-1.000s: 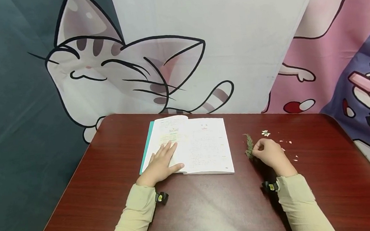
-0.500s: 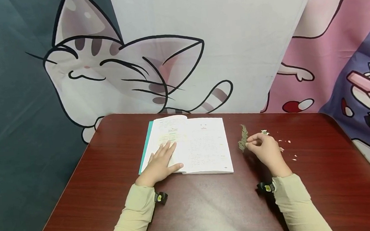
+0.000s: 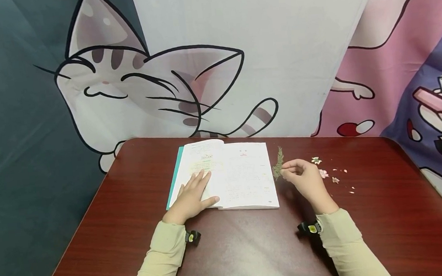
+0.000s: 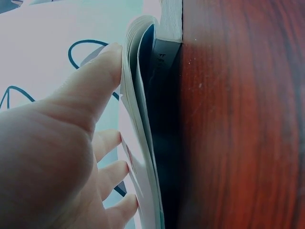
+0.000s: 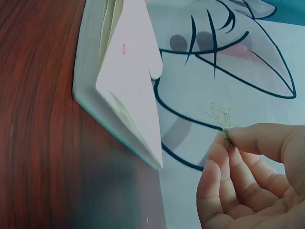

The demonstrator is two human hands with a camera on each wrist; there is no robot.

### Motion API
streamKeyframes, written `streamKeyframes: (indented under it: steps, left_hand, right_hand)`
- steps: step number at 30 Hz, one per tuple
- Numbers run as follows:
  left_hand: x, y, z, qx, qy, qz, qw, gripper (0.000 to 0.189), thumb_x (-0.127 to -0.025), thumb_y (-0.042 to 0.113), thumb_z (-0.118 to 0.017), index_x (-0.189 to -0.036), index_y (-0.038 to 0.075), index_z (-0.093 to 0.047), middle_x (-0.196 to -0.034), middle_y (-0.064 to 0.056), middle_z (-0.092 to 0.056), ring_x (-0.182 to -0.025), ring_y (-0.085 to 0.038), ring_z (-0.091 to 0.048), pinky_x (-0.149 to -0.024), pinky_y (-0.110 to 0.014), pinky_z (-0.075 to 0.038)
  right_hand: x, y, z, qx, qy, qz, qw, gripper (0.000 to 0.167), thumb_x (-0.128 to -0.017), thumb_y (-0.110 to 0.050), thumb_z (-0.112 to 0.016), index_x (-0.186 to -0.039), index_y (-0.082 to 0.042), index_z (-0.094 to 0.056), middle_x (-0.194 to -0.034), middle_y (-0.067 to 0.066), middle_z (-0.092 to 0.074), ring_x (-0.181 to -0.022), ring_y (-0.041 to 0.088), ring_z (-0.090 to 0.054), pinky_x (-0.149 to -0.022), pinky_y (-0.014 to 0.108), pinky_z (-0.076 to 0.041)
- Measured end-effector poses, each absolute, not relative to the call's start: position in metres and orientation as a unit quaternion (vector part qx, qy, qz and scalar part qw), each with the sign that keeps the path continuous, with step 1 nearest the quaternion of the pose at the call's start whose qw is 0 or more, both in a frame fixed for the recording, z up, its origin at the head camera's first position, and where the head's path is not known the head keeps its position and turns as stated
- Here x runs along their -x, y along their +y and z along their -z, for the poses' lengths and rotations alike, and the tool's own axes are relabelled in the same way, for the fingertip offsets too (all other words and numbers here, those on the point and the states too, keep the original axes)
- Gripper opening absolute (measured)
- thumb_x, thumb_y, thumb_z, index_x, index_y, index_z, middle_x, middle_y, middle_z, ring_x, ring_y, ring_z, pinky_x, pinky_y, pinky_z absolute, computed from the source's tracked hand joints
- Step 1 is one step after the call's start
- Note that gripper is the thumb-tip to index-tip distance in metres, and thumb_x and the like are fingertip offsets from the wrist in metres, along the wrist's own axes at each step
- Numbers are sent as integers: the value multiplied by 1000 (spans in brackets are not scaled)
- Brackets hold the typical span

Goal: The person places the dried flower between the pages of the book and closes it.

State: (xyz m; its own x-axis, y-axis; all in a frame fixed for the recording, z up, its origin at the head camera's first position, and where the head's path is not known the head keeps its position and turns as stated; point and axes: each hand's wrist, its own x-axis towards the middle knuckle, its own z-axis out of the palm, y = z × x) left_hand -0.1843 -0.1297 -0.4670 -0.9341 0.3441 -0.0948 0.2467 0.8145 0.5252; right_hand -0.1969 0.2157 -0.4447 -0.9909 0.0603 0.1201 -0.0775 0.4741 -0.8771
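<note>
An open book (image 3: 248, 175) with white pages and a teal cover edge lies on the table. My left hand (image 3: 190, 198) rests on its left page with fingers spread; in the left wrist view the thumb (image 4: 102, 71) and fingertips press the page near its lower edge. Just right of the book, my right hand (image 3: 308, 183) pinches a feathery green sprig (image 3: 278, 163) between thumb and forefinger. The right wrist view shows the sprig (image 5: 225, 125) end-on at the fingertips, with the book's corner (image 5: 128, 95) to its left.
Right of the right hand lie a small white flower (image 3: 316, 160), a pink flower (image 3: 323, 173), another small flower (image 3: 335, 180) and several loose petals (image 3: 352, 190). The brown table (image 3: 246, 249) ends at a cartoon cat cloth (image 3: 293, 61) behind.
My right hand has carried the sprig leftward toward the book, and the pink flower has come into view behind it. The left hand has stayed on the page.
</note>
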Motion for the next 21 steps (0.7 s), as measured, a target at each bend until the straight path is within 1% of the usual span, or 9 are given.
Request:
streamKeyframes:
  steps: [4, 7, 11, 13, 17, 21]
  left_hand:
    - [184, -130, 469, -156, 948, -260, 93, 83, -97, 48, -66, -162, 13, -27, -167, -16, -20, -154, -40, -11, -115, -72, -10]
    - [184, -130, 470, -157, 948, -260, 93, 84, -97, 48, -65, -162, 14, -26, -167, -15, -20, -154, -40, -11, -115, -72, -10]
    - [185, -131, 470, -158, 948, -262, 93, 83, -97, 48, -65, -162, 13, -27, -168, -15, -19, -154, -40, -10, -115, -72, -10]
    - [185, -131, 469, -158, 947, -263, 93, 83, -97, 48, -65, -162, 13, -26, -168, -15, -19, -154, -40, -10, -115, -72, -10]
    - [185, -130, 469, -157, 947, -265, 93, 83, -97, 48, -65, -162, 14, -27, -168, -15, -19, -154, -40, -10, -115, -72, -9]
    - [185, -130, 469, -157, 947, -265, 92, 83, -97, 48, -65, -162, 14, -27, -168, -15, -19, -154, -40, -10, -116, -72, -9]
  right_hand:
    - [200, 203, 444, -12, -844, -533, 60, 13, -90, -5, -73, -100, 4, -72, -86, 15, -75, -78, 30, -73, -65, 21, -55]
    - [204, 194, 443, -15, -839, -542, 52, 13, -90, -5, -73, -100, 4, -72, -85, 14, -74, -77, 26, -71, -66, 21, -55]
    - [210, 180, 442, -16, -833, -551, 40, 13, -88, -3, -73, -99, 3, -72, -84, 12, -74, -72, 12, -67, -67, 20, -55]
    - [213, 173, 441, -17, -828, -560, 32, 13, -87, -3, -72, -98, 4, -72, -84, 12, -74, -70, 10, -65, -67, 20, -54]
    - [219, 160, 440, -17, -816, -578, 5, 14, -87, -4, -74, -99, 3, -71, -84, 10, -74, -72, 11, -65, -67, 21, -53]
    - [226, 148, 442, -16, -820, -571, -21, 14, -89, -9, -75, -99, 0, -73, -83, 8, -74, -73, 14, -65, -68, 24, -53]
